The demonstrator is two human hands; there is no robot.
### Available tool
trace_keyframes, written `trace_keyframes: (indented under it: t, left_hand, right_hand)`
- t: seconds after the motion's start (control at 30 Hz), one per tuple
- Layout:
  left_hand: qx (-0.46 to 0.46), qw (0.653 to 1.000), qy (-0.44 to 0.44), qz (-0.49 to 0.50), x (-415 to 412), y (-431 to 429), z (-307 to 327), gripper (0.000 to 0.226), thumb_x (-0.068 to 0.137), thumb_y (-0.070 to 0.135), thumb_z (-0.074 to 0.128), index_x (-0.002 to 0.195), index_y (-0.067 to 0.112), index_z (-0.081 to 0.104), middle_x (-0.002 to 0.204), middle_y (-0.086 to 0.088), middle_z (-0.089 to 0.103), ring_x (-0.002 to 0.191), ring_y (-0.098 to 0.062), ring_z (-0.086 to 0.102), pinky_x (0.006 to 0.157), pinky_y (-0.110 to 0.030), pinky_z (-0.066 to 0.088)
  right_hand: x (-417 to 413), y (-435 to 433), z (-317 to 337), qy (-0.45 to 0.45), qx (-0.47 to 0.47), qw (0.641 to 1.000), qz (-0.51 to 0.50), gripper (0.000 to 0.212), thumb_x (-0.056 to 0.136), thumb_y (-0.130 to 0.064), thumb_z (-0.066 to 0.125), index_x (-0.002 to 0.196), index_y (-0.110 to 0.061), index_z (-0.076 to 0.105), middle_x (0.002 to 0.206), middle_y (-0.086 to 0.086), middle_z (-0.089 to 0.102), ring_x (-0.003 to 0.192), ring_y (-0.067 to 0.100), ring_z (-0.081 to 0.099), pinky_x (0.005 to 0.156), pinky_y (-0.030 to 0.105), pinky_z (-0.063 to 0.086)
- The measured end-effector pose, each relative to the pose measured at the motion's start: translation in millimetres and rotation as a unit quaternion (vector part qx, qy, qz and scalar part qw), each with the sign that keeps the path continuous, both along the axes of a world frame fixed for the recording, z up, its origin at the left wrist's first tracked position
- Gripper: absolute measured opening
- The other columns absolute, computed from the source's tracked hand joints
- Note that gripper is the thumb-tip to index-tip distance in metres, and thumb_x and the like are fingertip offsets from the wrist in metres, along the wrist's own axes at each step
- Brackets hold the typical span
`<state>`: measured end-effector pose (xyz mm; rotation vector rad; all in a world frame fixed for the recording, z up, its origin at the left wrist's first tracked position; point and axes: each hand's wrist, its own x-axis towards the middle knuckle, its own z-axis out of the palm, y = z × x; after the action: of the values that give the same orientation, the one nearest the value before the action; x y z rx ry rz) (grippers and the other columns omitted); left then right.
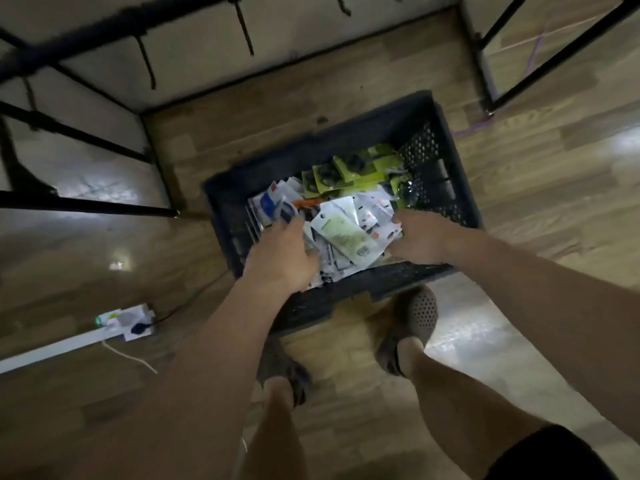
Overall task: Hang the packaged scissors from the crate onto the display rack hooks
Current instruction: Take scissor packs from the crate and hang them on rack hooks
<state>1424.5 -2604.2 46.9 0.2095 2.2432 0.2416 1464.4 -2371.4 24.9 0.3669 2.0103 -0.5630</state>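
— What's over on the left?

— The display rack [86,27]: black bars, with thin dark hooks [246,32] sticking out from the top rail. Lower down, a white power strip [133,320] lies on the wooden floor [554,188].

— And the left hand?

— The left hand [280,252] reaches down into the near-left corner of the crate [346,296], fingers curled into the pile beside a blue-and-white pack [272,202]. Its back hides the grip, so I cannot tell whether it has hold of anything.

— How do the packaged scissors look?

— The packaged scissors [343,230] lie in a loose jumble inside the crate, a dark plastic box with perforated walls standing on the floor near the rack. Most are flat white cards. A large one on top has a pale green label, and a cluster of yellow-green packs [349,171] lies at the far side.

— The right hand?

— The right hand [420,239] is at the pile's right edge with its fingers tucked under. It is blurred, so I cannot tell its grip either. A perforated shoe [419,317] stands just beside the crate's near wall.
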Motion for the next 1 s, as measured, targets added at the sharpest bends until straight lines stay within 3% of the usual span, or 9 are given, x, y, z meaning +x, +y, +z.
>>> trace_keyframes:
  t: [0.17,0.3,0.4,0.47,0.53,0.67,0.83,0.93,1.0]
  left_hand:
    - [-0.033,0.999,0.010,0.012,-16,1,-163,0.039,0.097,0.034,0.056,0.133,0.021,0.048,0.123,-0.014,0.060,0.108,-0.038,0.060,0.084,-0.047,0.054]
    - [-0.067,0.998,0.004,-0.018,-11,-12,-243,0.058,0.099,0.015,0.049,0.153,0.033,0.039,0.147,-0.017,0.047,0.133,-0.039,0.048,0.098,-0.046,0.048]
    - [-0.113,0.989,0.057,-0.080,-6,-20,-266,0.064,0.098,0.009,0.046,0.155,0.035,0.033,0.152,-0.019,0.035,0.142,-0.040,0.031,0.108,-0.050,0.038]
    - [-0.148,0.973,0.100,-0.147,-2,-28,-276,0.052,0.098,0.015,0.050,0.148,0.031,0.043,0.151,-0.019,0.030,0.143,-0.039,0.024,0.113,-0.049,0.030]
    - [-0.165,0.963,0.112,-0.182,2,-35,-280,0.042,0.100,0.021,0.053,0.141,0.031,0.053,0.154,-0.019,0.024,0.146,-0.040,0.017,0.117,-0.049,0.023]
    - [-0.166,0.959,0.098,-0.209,6,-46,-280,0.052,0.098,0.025,0.058,0.148,0.035,0.046,0.156,-0.022,0.021,0.148,-0.041,0.015,0.121,-0.049,0.019]
    - [-0.127,0.985,0.067,-0.097,2,-46,-279,0.052,0.098,0.048,0.048,0.147,0.032,0.044,0.155,-0.024,0.030,0.145,-0.040,0.023,0.122,-0.051,0.020]
    - [-0.071,0.994,0.079,0.035,-13,-43,-284,0.051,0.099,0.046,0.049,0.146,0.031,0.038,0.164,-0.021,0.017,0.152,-0.040,0.013,0.124,-0.054,0.015]
    - [-0.038,0.989,0.087,0.113,-25,-40,-289,0.053,0.100,0.040,0.052,0.146,0.023,0.031,0.160,-0.023,0.026,0.150,-0.041,0.021,0.122,-0.057,0.021]
  right_hand:
    - [-25,-16,-161,-0.008,0.011,1.000,-0.014,0.055,0.096,-0.035,0.062,0.141,-0.011,0.043,0.136,0.011,0.054,0.109,0.029,0.060,0.085,0.037,0.054]
    - [-26,-44,-230,0.123,0.017,0.992,0.008,0.029,0.096,-0.037,0.060,0.110,-0.013,0.052,0.098,0.007,0.060,0.090,0.030,0.057,0.066,0.035,0.042]
    - [-23,-63,-249,0.202,0.048,0.978,-0.012,0.028,0.095,-0.041,0.058,0.105,-0.016,0.049,0.081,-0.001,0.053,0.075,0.026,0.054,0.058,0.033,0.035]
    - [-19,-68,-259,0.215,0.064,0.974,-0.038,0.038,0.095,-0.041,0.058,0.116,-0.012,0.045,0.086,0.000,0.055,0.078,0.029,0.056,0.058,0.033,0.035]
    - [-16,-69,-264,0.208,0.081,0.973,-0.065,0.053,0.094,-0.044,0.061,0.129,-0.008,0.039,0.107,0.010,0.058,0.096,0.036,0.060,0.066,0.036,0.040]
    - [-6,-77,-259,0.182,0.066,0.974,-0.118,0.064,0.092,-0.049,0.065,0.133,-0.012,0.033,0.123,0.011,0.051,0.101,0.035,0.058,0.072,0.041,0.045]
    - [1,-85,-251,0.129,0.050,0.974,-0.177,0.074,0.089,-0.045,0.073,0.135,-0.016,0.022,0.099,0.003,0.060,0.082,0.029,0.063,0.075,0.045,0.055]
    - [2,-84,-253,0.123,0.044,0.968,-0.212,0.077,0.088,-0.038,0.076,0.137,-0.016,0.020,0.083,-0.001,0.056,0.077,0.026,0.062,0.075,0.043,0.055]
    - [2,-81,-257,0.128,0.042,0.963,-0.235,0.080,0.085,-0.040,0.078,0.137,-0.016,0.021,0.086,0.000,0.058,0.080,0.027,0.064,0.078,0.047,0.057]
